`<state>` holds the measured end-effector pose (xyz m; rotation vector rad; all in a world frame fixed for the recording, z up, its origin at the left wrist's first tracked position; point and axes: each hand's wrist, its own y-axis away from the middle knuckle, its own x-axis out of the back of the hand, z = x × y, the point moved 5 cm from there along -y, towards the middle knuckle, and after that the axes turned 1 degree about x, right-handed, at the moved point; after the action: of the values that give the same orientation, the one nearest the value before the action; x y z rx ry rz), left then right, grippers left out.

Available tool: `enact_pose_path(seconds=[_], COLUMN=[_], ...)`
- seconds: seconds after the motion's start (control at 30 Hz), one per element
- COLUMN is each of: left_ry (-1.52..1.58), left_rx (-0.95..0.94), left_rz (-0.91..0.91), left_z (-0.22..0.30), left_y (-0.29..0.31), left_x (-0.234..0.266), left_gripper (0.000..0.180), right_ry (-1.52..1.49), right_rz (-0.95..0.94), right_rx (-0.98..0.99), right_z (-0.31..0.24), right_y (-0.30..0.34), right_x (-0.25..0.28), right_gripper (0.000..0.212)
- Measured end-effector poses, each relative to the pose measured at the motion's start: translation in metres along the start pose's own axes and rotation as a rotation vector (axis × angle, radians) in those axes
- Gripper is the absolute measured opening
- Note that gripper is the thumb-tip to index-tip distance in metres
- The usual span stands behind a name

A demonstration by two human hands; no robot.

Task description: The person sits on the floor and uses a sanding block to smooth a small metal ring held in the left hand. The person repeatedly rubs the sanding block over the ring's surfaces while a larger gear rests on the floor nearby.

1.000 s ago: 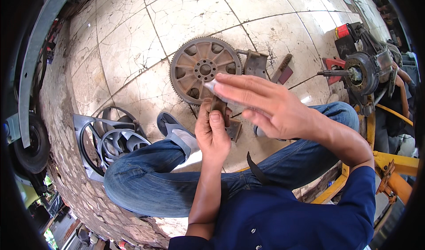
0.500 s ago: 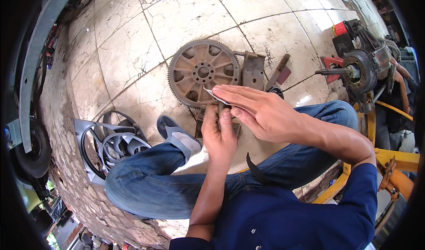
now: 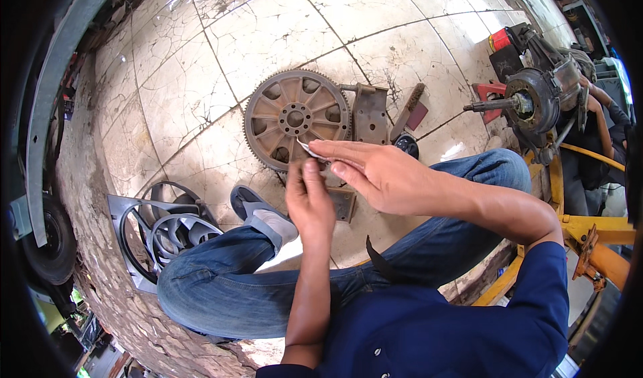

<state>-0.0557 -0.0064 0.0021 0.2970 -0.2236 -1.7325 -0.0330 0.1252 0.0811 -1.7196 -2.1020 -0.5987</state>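
Note:
My right hand [image 3: 395, 177] lies with straight, joined fingers over a thin folded white sheet [image 3: 309, 152], pinching it against the thumb. Just beside it, my left hand [image 3: 311, 204] is closed, with thumb and fingers bent together under the sheet. What the left fingers hold is mostly hidden and blurred. Beyond both hands a rusty toothed flywheel [image 3: 278, 102] lies flat on the tiled floor, its near edge partly covered by my fingers.
Right of the flywheel lie a metal bracket [image 3: 370, 117], a wire brush [image 3: 407, 109] and a small maroon piece [image 3: 417, 115]. A grey fan shroud [image 3: 137, 244] rests left of my leg. A hub assembly [image 3: 529, 100] stands at right, near another person's arm [image 3: 603, 123].
Both hands have shifted slightly left in the picture, the sheet with them. The whole scene has also slid a little left and my view has tilted slightly.

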Motion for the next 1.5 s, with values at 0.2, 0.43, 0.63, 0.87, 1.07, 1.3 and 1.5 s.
enact_pose_path(seconds=[0.2, 0.43, 0.63, 0.87, 1.07, 1.3, 1.5], left_ry=[0.144, -0.069, 0.065, 0.077, 0.062, -0.175, 0.214], left_rx=[0.026, -0.084, -0.153, -0.227, -0.147, -0.316, -0.013], left_rz=[0.0, -0.107, -0.151, -0.22, -0.12, -0.143, -0.06], left_z=[0.002, 0.013, 0.015, 0.023, 0.017, 0.01, 0.012], left_y=[0.009, 0.006, 0.008, 0.013, 0.005, 0.012, 0.005], left_x=[-0.005, -0.003, -0.004, -0.003, 0.004, -0.004, 0.0], left_gripper=[0.026, 0.027, 0.031, 0.032, 0.033, 0.025, 0.026], right_ry=[-0.009, -0.062, 0.153, 0.124, 0.338, 0.045, 0.137], right_rz=[0.021, 0.124, 0.014, 0.023, 0.037, 0.006, 0.027], right_rx=[0.052, 0.07, 0.245, 0.213, 0.32, 0.153, 0.182], right_z=[0.0, -0.004, -0.009, -0.011, -0.012, -0.003, -0.008], right_y=[-0.001, -0.006, -0.008, -0.005, -0.005, -0.006, -0.002], right_x=[0.001, 0.018, 0.013, 0.013, 0.007, 0.009, 0.003], right_gripper=[0.045, 0.042, 0.041, 0.043, 0.044, 0.039, 0.04])
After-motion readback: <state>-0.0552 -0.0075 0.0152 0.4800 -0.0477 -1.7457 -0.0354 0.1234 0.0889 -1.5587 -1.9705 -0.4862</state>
